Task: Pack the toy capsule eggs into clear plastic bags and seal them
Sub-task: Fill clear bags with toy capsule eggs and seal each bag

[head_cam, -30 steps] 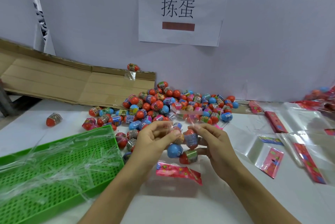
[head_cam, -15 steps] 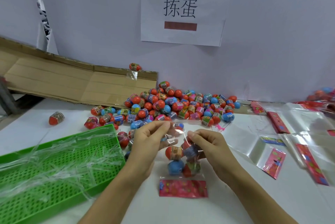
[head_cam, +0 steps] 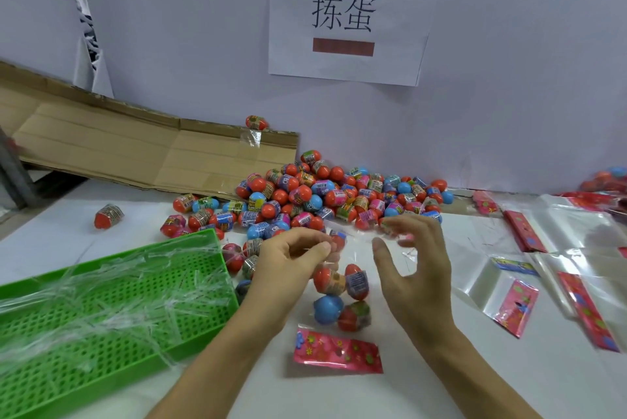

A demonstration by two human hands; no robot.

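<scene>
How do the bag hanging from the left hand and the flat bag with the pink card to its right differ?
The held bag hangs from the left hand and bulges with four capsule eggs; the flat bag lies on the table, holding no eggs. The held bag's pink card sits at its bottom end, level; the flat bag's card lies tilted. Both are clear plastic.

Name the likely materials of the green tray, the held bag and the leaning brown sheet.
Green tray: moulded plastic, perforated, slightly glossy. Bag, pinched by the left hand: thin clear film, judging by glints and eggs visible through it. Brown sheet: matte corrugated cardboard, creased, probably.
</scene>
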